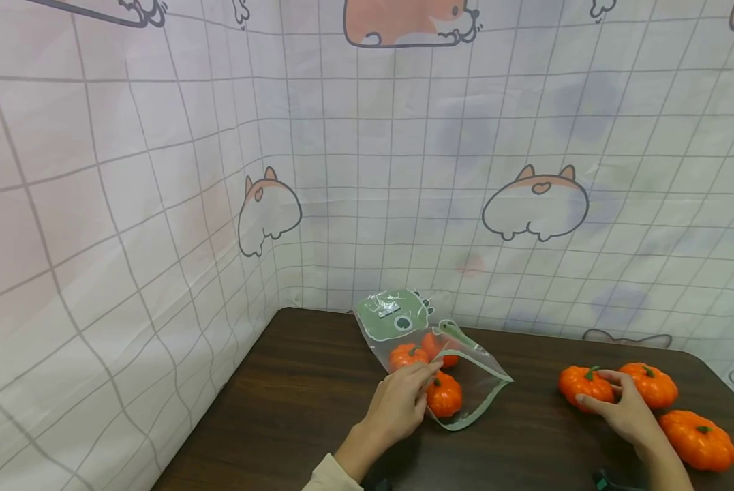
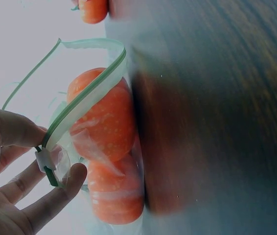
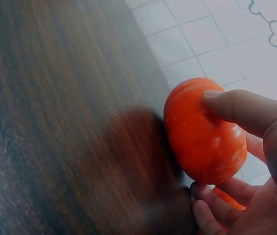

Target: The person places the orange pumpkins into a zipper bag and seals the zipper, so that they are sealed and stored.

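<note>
A clear plastic zip bag with pale green printing lies on the dark wood-grain counter, holding three small, glossy orange ribbed pumpkins, the nearest of them close to its mouth. At the near edge of the bag, the left hand pinches the rim between thumb and fingers by the small whitish slider, the fingertips brought almost together, and the pale green zip strip gapes in a loop. Well to the right of the bag, the right hand grips a glossy orange pumpkin with a green stem, thumb on one side and fingers parted around the other, only as wide as the fruit; whether it is clear of the counter I cannot tell. Farther right of the bag are a second loose orange pumpkin, just behind that hand, and a third loose orange pumpkin, nearer the person. The smooth, rounded skin could slip from so light a hold, and the limp film could sag shut if the left pinch loosened; a tug on the rim might roll the pumpkin nearest the mouth out of the bag
</note>
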Motion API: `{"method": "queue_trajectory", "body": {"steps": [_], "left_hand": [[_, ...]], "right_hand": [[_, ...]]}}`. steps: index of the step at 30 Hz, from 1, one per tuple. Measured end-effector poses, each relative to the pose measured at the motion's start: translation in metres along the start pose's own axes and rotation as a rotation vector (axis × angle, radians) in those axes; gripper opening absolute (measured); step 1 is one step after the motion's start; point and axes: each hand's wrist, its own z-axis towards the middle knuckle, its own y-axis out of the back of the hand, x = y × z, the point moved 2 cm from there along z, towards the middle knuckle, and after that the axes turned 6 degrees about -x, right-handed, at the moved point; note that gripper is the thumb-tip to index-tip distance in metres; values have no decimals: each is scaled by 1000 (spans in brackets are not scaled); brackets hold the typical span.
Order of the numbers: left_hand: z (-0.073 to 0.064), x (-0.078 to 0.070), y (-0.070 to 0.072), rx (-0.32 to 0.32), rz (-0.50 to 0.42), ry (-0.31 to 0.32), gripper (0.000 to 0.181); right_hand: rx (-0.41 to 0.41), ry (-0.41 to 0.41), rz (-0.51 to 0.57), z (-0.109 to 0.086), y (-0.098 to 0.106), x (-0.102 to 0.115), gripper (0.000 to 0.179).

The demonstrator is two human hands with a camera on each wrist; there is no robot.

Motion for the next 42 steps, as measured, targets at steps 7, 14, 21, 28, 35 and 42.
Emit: {"method": "queue_trajectory", "body": {"steps": [7, 14, 21, 28, 35, 42], "left_hand": [[1, 1, 0, 7, -12, 4, 65], [1, 1, -1, 13, -3, 13, 63], [1, 2, -1, 16, -14, 17, 63], [1, 3, -2, 10, -14, 13, 62], [2, 2, -2, 2, -12, 9, 61], [1, 2, -2, 1, -17, 4, 63]], "right_hand": [[3, 18, -22, -2, -1, 3, 101], [10, 42, -54, -1, -4, 6, 100], [5, 58, -71, -1, -4, 10, 97], [16, 67, -77, -3, -5, 14, 96], [-2, 127, -67, -7, -4, 23, 90], [-6, 211, -26, -14, -5, 38, 84]]}}
